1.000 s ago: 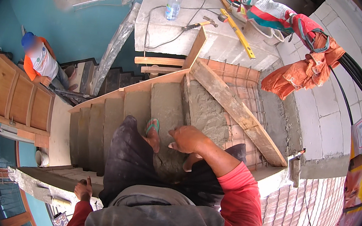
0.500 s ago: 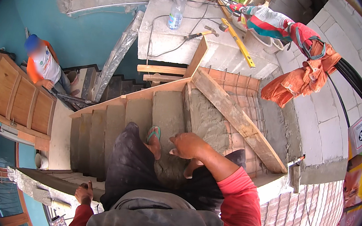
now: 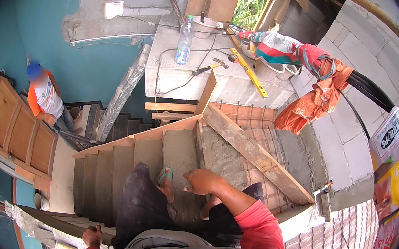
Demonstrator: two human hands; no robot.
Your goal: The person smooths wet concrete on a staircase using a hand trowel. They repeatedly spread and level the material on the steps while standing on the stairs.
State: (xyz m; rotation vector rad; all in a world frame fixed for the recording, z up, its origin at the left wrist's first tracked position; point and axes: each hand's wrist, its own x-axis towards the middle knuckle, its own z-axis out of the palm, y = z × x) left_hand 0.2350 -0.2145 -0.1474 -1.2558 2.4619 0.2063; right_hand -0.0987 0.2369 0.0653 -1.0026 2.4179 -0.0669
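Note:
My right hand (image 3: 199, 181) hangs over the wet concrete steps (image 3: 177, 146), its fingers loosely bent and apart, with nothing seen in them. My left hand (image 3: 92, 236) is at the low wall ledge (image 3: 26, 218) on the left, fingers curled and thumb up. Whatever lies inside that curl is hidden. Near it on the ledge lies a trowel (image 3: 46, 236) with a pale handle. My foot in a green flip-flop (image 3: 166, 175) stands on a step. A long plank (image 3: 260, 153) lies slantwise across the corner treads, where bare rebar (image 3: 271, 142) shows beside grey mortar.
On the concrete slab ahead are a water bottle (image 3: 184, 41), a hammer (image 3: 211, 67), a yellow spirit level (image 3: 248, 72) and buckets (image 3: 266, 70). Cables wrapped in orange cloth (image 3: 310, 105) hang at right. Another person (image 3: 45, 92) is lower left, beside a wooden panel (image 3: 17, 126).
The view has tilted up, so the slab and its tools sit lower in the picture. My right hand stays over the steps, its fingers pointing further down. My left hand remains at the ledge.

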